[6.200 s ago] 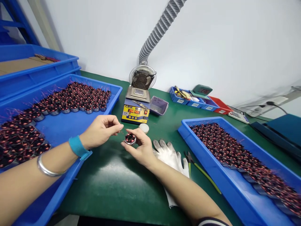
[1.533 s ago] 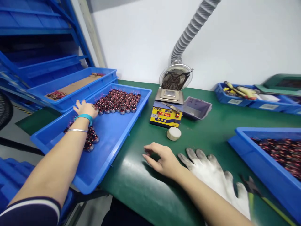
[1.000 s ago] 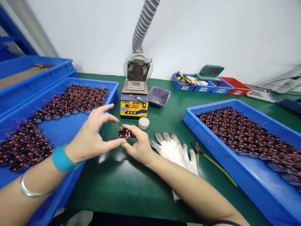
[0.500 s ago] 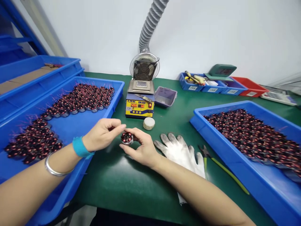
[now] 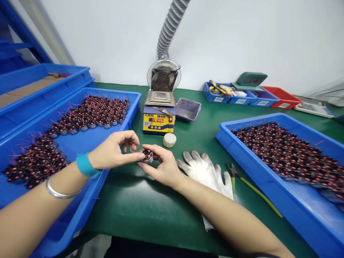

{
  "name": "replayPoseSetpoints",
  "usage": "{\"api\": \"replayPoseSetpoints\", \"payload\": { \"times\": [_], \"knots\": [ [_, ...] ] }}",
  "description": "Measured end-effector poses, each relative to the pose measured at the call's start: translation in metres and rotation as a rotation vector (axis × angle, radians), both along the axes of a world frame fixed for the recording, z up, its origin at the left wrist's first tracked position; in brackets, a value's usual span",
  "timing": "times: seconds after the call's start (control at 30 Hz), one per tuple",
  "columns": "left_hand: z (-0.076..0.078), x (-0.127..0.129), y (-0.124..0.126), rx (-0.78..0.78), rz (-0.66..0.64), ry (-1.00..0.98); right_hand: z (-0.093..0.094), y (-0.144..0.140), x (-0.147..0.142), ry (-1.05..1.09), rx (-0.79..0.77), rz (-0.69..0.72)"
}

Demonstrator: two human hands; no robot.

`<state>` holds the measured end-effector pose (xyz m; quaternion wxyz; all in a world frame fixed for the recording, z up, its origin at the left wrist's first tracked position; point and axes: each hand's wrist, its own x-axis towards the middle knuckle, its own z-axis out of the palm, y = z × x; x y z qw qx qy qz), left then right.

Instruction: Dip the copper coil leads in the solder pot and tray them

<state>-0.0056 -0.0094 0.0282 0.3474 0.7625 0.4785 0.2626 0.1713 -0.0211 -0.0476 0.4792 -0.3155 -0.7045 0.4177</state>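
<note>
My right hand (image 5: 163, 166) holds a small round coil part (image 5: 147, 156) with red-copper windings in a metal ring, just above the green table (image 5: 150, 211). My left hand (image 5: 115, 154) pinches at the same part from the left with thumb and fingers, apparently on its thin wire leads. To the left, a blue tray (image 5: 80, 143) holds several rows of the same coil parts (image 5: 91, 113). Another blue tray (image 5: 268, 193) at the right is filled with more coil parts (image 5: 285, 152).
A yellow-fronted solder pot (image 5: 159, 114) with a fan and grey extraction hose (image 5: 170, 27) stands behind my hands. A white round tin (image 5: 169, 140), a white glove (image 5: 205, 173), green-handled cutters (image 5: 242, 182), a grey dish (image 5: 187, 109) and small bins (image 5: 242, 96) lie around.
My left hand reached into the left tray, brought a coil part back to the centre, and my right hand took hold of it. Both hands now work on it.
</note>
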Motion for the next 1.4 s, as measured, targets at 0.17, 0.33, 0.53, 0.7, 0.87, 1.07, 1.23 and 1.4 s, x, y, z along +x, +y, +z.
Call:
{"api": "replayPoseSetpoints", "payload": {
  "times": [0.17, 0.33, 0.53, 0.7, 0.87, 1.07, 1.23, 1.4],
  "knots": [
    [0.013, -0.004, 0.002, -0.019, -0.074, 0.054, 0.004, -0.002, 0.001, -0.012, 0.02, 0.02],
    [0.038, -0.034, 0.004, -0.188, -0.19, -0.026, 0.006, -0.003, 0.002, -0.013, 0.034, -0.001],
    [0.04, -0.041, 0.003, -0.153, -0.103, 0.018, 0.004, -0.002, 0.002, -0.005, 0.016, -0.023],
    [0.023, -0.02, 0.001, -0.195, -0.158, 0.185, 0.006, -0.003, 0.001, 0.015, -0.061, -0.006],
    [0.003, -0.009, 0.002, -0.265, -0.15, 0.114, 0.016, 0.007, 0.006, 0.148, -0.245, 0.029],
    [-0.013, -0.001, 0.007, -0.336, -0.129, 0.158, 0.039, 0.037, 0.023, 0.212, -0.408, -0.032],
    [-0.021, -0.001, 0.01, -0.358, -0.151, 0.14, 0.071, 0.083, 0.038, 0.09, -0.294, -0.123],
    [-0.029, -0.002, 0.011, -0.341, -0.19, 0.196, 0.113, 0.151, 0.04, -0.233, -0.135, -0.357]
  ]
}}
